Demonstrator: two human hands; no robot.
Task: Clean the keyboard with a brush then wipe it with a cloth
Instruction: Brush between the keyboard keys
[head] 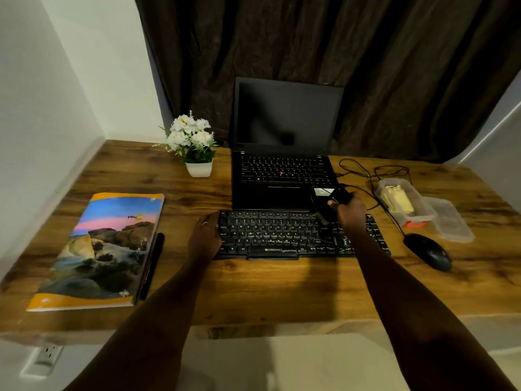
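Observation:
A black external keyboard (pixel 270 235) lies on the wooden desk in front of an open laptop. My left hand (pixel 204 238) rests against the keyboard's left end, fingers fairly straight. My right hand (pixel 349 211) hovers over the keyboard's right half and grips a black brush (pixel 331 203), whose dark lower part points down toward the keys. A yellowish cloth (pixel 397 200) lies inside a clear plastic box at the right.
The laptop (pixel 284 165) stands just behind the keyboard. A clear plastic box (pixel 423 213) and its lid (pixel 451 221) sit at right, with a black mouse (pixel 428 251) and cables nearby. A notebook (pixel 98 249), a pen (pixel 152 263) and a potted flower (pixel 194 145) occupy the left.

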